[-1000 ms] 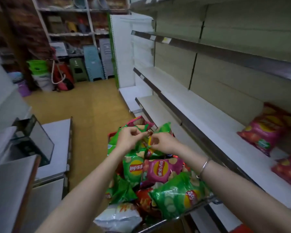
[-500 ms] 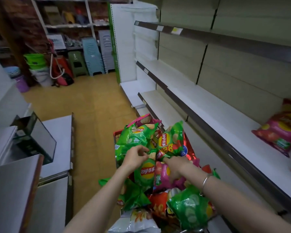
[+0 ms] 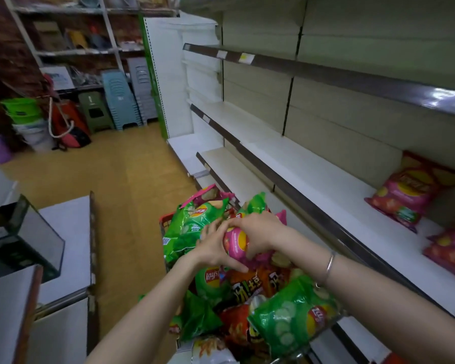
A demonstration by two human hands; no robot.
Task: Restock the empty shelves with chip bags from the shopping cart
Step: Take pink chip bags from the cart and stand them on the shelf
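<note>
- Both hands have closed onto one pink bag [image 3: 237, 241] since half a second back, when they were spread among the green ones; the pile sits lower and nearer in view now.
- Pink bag: held just above the heap at the far end of the shopping cart [image 3: 164, 222], touching the bags under it (looks not yet lifted clear).
- Left hand [image 3: 214, 249]: cups the bag's left side, fingers up along it and thumb curled under, so it has hold.
- Right hand [image 3: 260, 232]: fingers curled over the bag's top and right side, gripping; bracelet [image 3: 329, 266] on that wrist.
- Look of the bag: puffy, glossy foil, pink with a yellow-red logo disc, partly hidden by both hands; likely light and crushable, so a soft grip suits.
- Rest of the cart: heaped full, with green bags [image 3: 192, 224] at the far left, another green one [image 3: 294, 319] near the front, an orange bag [image 3: 250, 287] between, all lying loose and tilted.
- Progress: early. A few shelved pink bags [image 3: 405, 198] lean on the middle shelf [image 3: 313, 174] at the right; the rest of that shelf, the upper shelf [image 3: 326, 74] and the lower shelf [image 3: 226, 169] show bare boards.
- Left to do: nearly the whole cart, judging by the heap.
- Outward: white table [image 3: 66, 232] at the left with a dark box [image 3: 24, 232] beside it, stacked stools [image 3: 121, 101] at the far wall.
</note>
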